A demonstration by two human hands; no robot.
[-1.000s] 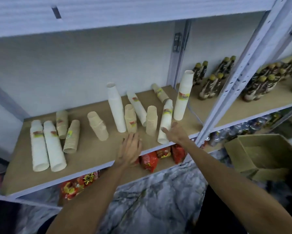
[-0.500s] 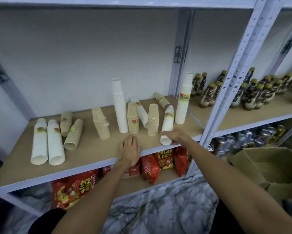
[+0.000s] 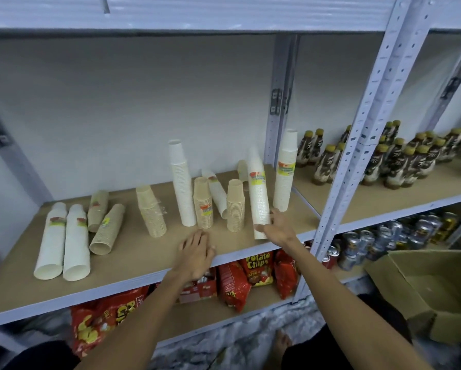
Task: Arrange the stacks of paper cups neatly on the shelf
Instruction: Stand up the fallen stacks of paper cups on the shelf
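White cup stack [image 3: 258,198] tilts, right hand [image 3: 277,228] seemingly gripping its base.

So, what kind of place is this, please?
Probably a small shop or its stockroom: metal shelving holds paper cup stacks, rows of bottled drinks and potato chip bags, with an open cardboard box beside it.

Open shelf board [image 3: 144,257] along front edge, upright cup stacks [image 3: 182,188] crowding middle, steel post [image 3: 354,156] at right
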